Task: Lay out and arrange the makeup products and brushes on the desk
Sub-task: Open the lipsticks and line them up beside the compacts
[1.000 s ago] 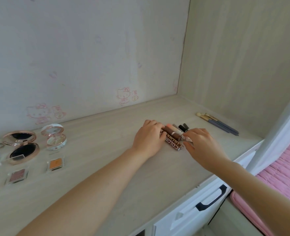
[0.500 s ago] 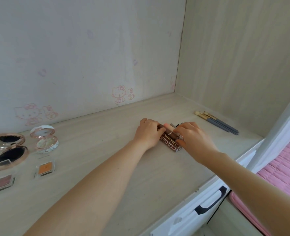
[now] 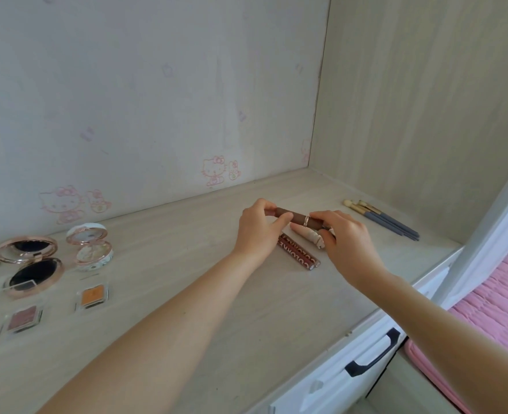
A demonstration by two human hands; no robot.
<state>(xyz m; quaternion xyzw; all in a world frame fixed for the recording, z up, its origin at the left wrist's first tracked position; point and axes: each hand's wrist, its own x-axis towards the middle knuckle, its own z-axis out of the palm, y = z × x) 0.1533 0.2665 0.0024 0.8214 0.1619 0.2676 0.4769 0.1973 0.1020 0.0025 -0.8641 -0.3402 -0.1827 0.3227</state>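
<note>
Well, the desk (image 3: pixel 187 309) looks abt half set. Lower left of the frame: a big compact (image 3: pixel 34 265) & a small compact (image 3: pixel 93 248), lids open, w/ an orange pan (image 3: pixel 93 295) & a pink pan (image 3: pixel 22 319) in front, in neat rows. Right side: the brushes (image 3: pixel 387 221) lie close together near the wall. Middle: two brown tubes (image 3: pixel 299 255) lie side by side, w/ a pale tube (image 3: pixel 308 233) just beside them. The left hand (image 3: pixel 257 231) & right hand (image 3: pixel 348 237) each pinch one end of a dark brown tube (image 3: pixel 299 219), up off the desk. I think that one & the pale one need spots next.
</note>
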